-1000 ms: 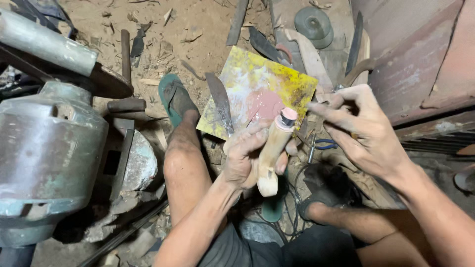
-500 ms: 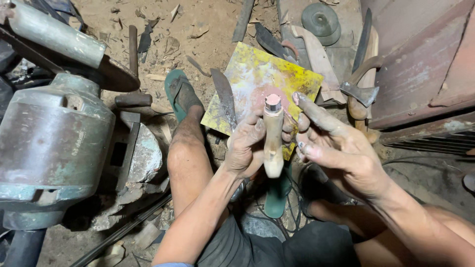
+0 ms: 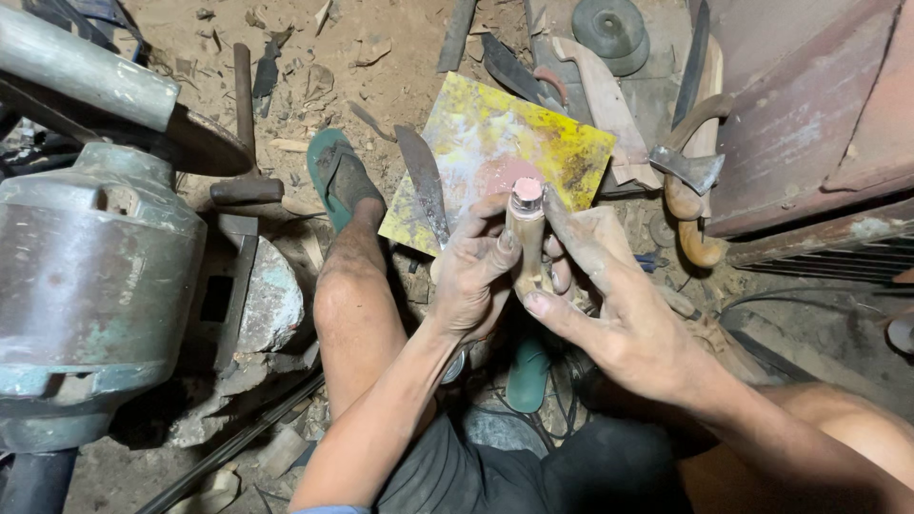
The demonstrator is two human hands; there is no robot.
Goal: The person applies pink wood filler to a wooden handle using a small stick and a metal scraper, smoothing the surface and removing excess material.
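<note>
Wooden handle: a pale wooden handle [image 3: 526, 238] stands nearly upright between the two hands, near the middle of the scene; its top end is smeared pinkish and faces the camera.
Left hand: the left hand [image 3: 473, 276] is closed around the handle from the left, thumb laid up along its side, fingers wrapped behind the lower part.
Right hand: the right hand [image 3: 609, 305] comes in from the right with fingers stretched out; the index finger lies along the right side of the handle up toward the pink top, and a lower fingertip touches the handle's base. It presses rather than clasps.
Handle versus hands: only the upper part of the handle shows above the left thumb; the lower part is hidden by the fingers.
Yellow board: a yellow, paint-stained board [image 3: 486, 143] lies flat on the dirt just beyond the hands, with a pinkish patch close behind the handle's top.
Blade: a bare knife blade [image 3: 424, 181] rests along the board's left edge, pointing away.
Sandal: a green sandal [image 3: 335, 176] on the person's foot sits left of the board, near the blade.
Motor: a large grey motor housing [image 3: 86, 276] fills the left side, well apart from the hands.
Axe head: a small axe head [image 3: 690, 169] on a curved wooden haft lies to the far right, beside a rusty metal box [image 3: 809, 114].
</note>
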